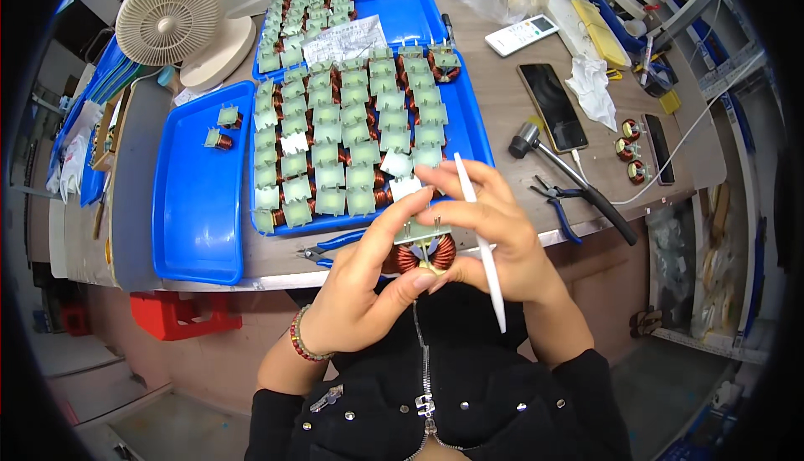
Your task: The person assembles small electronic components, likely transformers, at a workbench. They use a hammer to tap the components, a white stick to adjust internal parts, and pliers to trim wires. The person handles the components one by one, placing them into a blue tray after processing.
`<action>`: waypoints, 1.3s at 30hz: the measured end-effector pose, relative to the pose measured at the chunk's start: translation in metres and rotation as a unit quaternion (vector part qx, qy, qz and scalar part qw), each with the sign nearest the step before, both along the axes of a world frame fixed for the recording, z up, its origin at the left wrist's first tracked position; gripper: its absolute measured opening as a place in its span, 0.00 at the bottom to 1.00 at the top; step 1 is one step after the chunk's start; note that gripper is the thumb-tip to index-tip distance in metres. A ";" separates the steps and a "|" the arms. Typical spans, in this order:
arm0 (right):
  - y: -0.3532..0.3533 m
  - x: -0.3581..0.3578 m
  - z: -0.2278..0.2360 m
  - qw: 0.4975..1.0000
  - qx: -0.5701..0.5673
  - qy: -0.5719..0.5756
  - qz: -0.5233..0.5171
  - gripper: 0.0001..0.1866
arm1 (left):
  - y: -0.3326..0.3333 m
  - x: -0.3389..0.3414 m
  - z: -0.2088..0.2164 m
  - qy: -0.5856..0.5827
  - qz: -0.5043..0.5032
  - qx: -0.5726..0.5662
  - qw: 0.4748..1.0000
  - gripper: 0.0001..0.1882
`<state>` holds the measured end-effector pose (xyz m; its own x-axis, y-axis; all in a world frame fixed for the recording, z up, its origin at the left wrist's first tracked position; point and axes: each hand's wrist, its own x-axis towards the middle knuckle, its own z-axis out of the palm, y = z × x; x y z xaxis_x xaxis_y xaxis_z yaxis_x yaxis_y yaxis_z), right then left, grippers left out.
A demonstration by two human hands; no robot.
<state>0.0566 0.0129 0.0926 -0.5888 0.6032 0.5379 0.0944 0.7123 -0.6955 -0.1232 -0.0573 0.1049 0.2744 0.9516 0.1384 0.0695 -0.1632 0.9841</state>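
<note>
Both my hands hold one copper-wound coil (425, 257) with a pale green base plate at the near edge of the table. My left hand (362, 289) grips its left side, thumb below and fingers over the top. On the other side, my right hand (512, 239) pinches the coil with thumb and fingertips. A slim white stick (495, 298), pointed at its lower end, is also held between the right fingers and slants past the coil. Just beyond my hands, a blue tray (479, 130) holds rows of similar coils, plates upward.
A farther blue tray (410, 0) carries more coils; a left one (197, 218) holds two. Blue-handled cutters (339, 241) lie by my left hand. Rightward are pliers (559, 206), a hammer (578, 178), a phone (553, 105), a remote (521, 36) and loose coils (626, 151). A fan (172, 21) stands far left.
</note>
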 end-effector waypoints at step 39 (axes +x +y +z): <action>-0.019 0.005 0.008 0.981 0.159 -0.050 -0.102 0.24 | -0.004 0.017 -0.019 -0.064 0.073 0.059 0.994 0.28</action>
